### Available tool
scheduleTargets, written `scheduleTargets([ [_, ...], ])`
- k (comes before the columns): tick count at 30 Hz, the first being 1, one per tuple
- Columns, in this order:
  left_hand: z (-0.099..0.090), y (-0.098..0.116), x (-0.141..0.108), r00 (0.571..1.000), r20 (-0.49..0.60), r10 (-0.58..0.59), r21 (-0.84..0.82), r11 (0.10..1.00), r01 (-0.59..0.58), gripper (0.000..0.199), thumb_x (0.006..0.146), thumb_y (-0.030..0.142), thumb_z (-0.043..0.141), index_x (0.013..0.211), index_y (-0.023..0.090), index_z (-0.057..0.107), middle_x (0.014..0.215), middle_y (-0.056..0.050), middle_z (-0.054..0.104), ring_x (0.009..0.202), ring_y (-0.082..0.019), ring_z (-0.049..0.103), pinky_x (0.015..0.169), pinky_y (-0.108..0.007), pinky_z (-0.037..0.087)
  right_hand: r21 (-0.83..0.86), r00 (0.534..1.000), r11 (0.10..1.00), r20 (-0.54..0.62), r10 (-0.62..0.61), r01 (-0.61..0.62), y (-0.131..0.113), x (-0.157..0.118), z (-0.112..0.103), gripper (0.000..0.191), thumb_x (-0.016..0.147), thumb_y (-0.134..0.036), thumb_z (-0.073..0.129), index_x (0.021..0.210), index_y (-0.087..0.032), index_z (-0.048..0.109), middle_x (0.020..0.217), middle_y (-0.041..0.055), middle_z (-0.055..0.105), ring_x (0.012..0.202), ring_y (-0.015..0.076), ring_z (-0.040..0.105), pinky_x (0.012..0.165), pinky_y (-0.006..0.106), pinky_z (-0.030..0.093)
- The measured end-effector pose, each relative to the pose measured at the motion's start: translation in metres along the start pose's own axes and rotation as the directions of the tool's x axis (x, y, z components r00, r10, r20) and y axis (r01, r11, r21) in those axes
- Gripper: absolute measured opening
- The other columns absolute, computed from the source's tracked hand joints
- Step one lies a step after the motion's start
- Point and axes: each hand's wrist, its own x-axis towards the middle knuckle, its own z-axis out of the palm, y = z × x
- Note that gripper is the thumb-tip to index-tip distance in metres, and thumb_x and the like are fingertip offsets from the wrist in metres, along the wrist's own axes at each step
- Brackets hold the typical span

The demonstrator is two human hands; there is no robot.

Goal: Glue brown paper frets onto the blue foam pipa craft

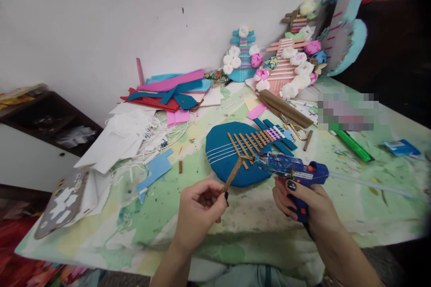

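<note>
Strip [233, 174] juts from left hand [201, 202], its grip pinched, toward glue gun [286, 167] clasped in right hand [314, 197]

Blue glue gun [305, 172] with smeared nozzle pointing left, clear glue stick [370, 184] out its back, thin brown strip [233, 175] slanting up to the nozzle, dark-blue rounded lute shape [220, 168] flat on the bench [151, 228], crossed by brown bars.

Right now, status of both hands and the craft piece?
Left hand pinching brown strip. Right hand gripping glue gun, nozzle at strip's tip. Blue lute-shaped piece flat behind; gun overlaps its edge.
</note>
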Motion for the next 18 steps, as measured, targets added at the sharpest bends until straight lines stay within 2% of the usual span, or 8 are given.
scheduleTargets([
  [3, 0.0, 0.001, 0.0, 0.999, -0.005, -0.034, -0.031, 0.999, 0.034, 0.009, 0.071, 0.021, 0.063, 0.067, 0.013, 0.06, 0.049, 0.002, 0.055, 0.034, -0.006, 0.047, 0.035, -0.016, 0.039, -0.015, 0.999, 0.999, 0.006, 0.045, -0.045, 0.003, 0.0, -0.001, 0.031, 0.075, -0.042, 0.063, 0.063, -0.016, 0.05, 0.045, -0.0052, 0.039, 0.033, 0.0068, 0.035, 0.034, 0.02, 0.023],
  [9, 0.001, 0.0, 0.003, 0.994, -0.014, -0.109, -0.187, 0.977, 0.105, 0.018, 0.074, 0.029, 0.065, 0.075, 0.011, 0.062, 0.053, -0.001, 0.059, 0.032, -0.006, 0.047, 0.031, -0.014, 0.033, -0.032, 0.975, 0.982, 0.117, 0.187, -0.184, 0.018, -0.004, -0.002, 0.036, 0.073, -0.047, 0.065, 0.064, -0.016, 0.05, 0.045, -0.0058, 0.039, 0.034, 0.0071, 0.036, 0.036, 0.021, 0.026],
  [13, 0.001, 0.0, 0.003, 0.99, 0.015, -0.137, -0.213, 0.967, 0.137, 0.024, 0.075, 0.033, 0.065, 0.083, 0.01, 0.065, 0.055, -0.003, 0.061, 0.032, -0.007, 0.049, 0.03, -0.014, 0.031, -0.006, 0.989, 0.993, 0.089, 0.115, -0.115, 0.016, -0.003, 0.001, 0.034, 0.075, -0.046, 0.063, 0.065, -0.017, 0.05, 0.046, -0.0052, 0.04, 0.035, 0.007, 0.037, 0.036, 0.021, 0.026],
  [18, 0.002, 0.002, 0.002, 0.99, 0.037, -0.137, -0.216, 0.966, 0.142, 0.03, 0.079, 0.036, 0.062, 0.093, 0.01, 0.066, 0.054, -0.003, 0.062, 0.028, -0.004, 0.043, 0.031, -0.015, 0.028, -0.126, 0.999, 0.991, 0.028, 0.039, -0.036, 0.012, -0.003, 0.003, 0.033, 0.078, -0.045, 0.06, 0.066, -0.016, 0.052, 0.051, -0.0019, 0.049, 0.035, 0.0068, 0.039, 0.037, 0.022, 0.028],
])
